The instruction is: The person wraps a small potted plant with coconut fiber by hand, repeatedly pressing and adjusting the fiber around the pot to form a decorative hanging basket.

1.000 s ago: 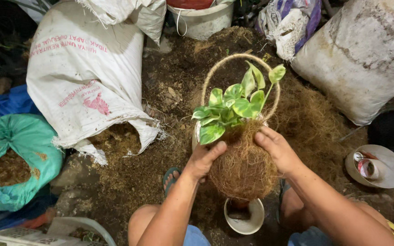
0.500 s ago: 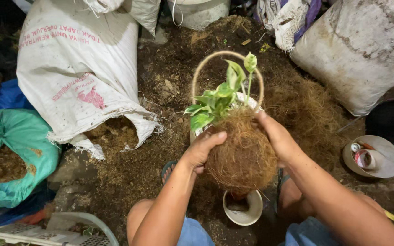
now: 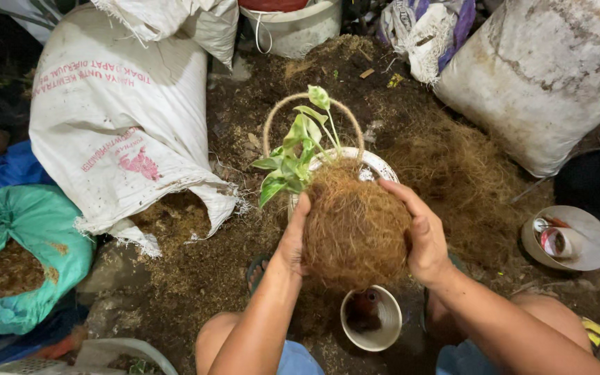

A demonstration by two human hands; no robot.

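A round ball of brown coconut fibre (image 3: 355,226) with a green leafy plant (image 3: 293,156) sprouting from its top is cupped between both hands. My left hand (image 3: 293,236) presses its left side and my right hand (image 3: 421,232) wraps its right side. A loop handle of fibre rope (image 3: 282,107) arches behind the plant. A white pot (image 3: 376,165) shows just behind the ball. The ball hangs above a small white cup (image 3: 373,319) on the ground between my knees.
Loose soil and coconut fibre (image 3: 453,167) cover the ground. A white sack (image 3: 119,125) lies open at left, a green bag (image 3: 29,250) of soil at far left, a large white sack (image 3: 543,76) at right, a white bucket (image 3: 296,28) behind, a shallow bowl (image 3: 571,239) at right.
The ball with its plant has tilted and shifted left and nearer to me. Both hands have slid from its top to its sides.
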